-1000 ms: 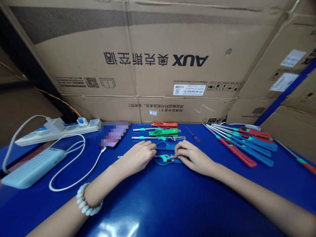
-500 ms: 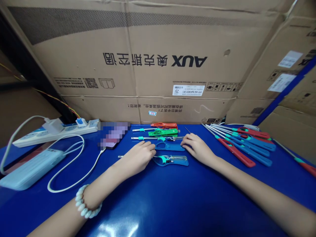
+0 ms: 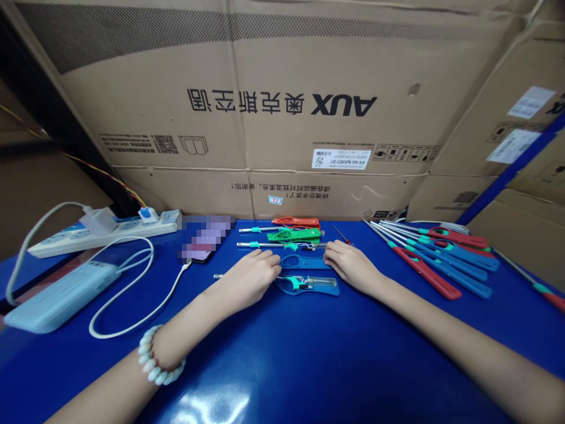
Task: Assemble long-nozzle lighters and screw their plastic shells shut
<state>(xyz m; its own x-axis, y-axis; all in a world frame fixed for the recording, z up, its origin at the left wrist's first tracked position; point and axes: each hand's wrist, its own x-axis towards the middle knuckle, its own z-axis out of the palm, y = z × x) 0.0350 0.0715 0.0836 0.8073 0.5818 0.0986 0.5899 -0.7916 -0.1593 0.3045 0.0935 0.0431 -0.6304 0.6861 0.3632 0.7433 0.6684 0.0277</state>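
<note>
A blue lighter casing half (image 3: 304, 262) lies crosswise on the blue table, between my hands. My left hand (image 3: 253, 274) is closed with its fingertips at the casing's left end. My right hand (image 3: 353, 262) pinches the right end. Just nearer to me is an opened blue lighter (image 3: 315, 287), its metal tube, green trigger, wires and clear fuel tank exposed; my left hand covers part of the tube. Beyond the casing lie more opened lighters with a green casing half (image 3: 295, 235) and an orange casing half (image 3: 295, 222). A thin screwdriver (image 3: 342, 234) rests behind my right hand.
On the right, several red and blue long lighters (image 3: 445, 259) are fanned out. A phone (image 3: 207, 238), a power bank (image 3: 62, 297) with white cables and a power strip (image 3: 106, 231) are on the left. A large cardboard box (image 3: 282, 129) stands behind.
The view has shifted slightly. Both hands stay at the ends of the blue casing half with hardly any movement. More of the screwdriver shows beside my right hand.
</note>
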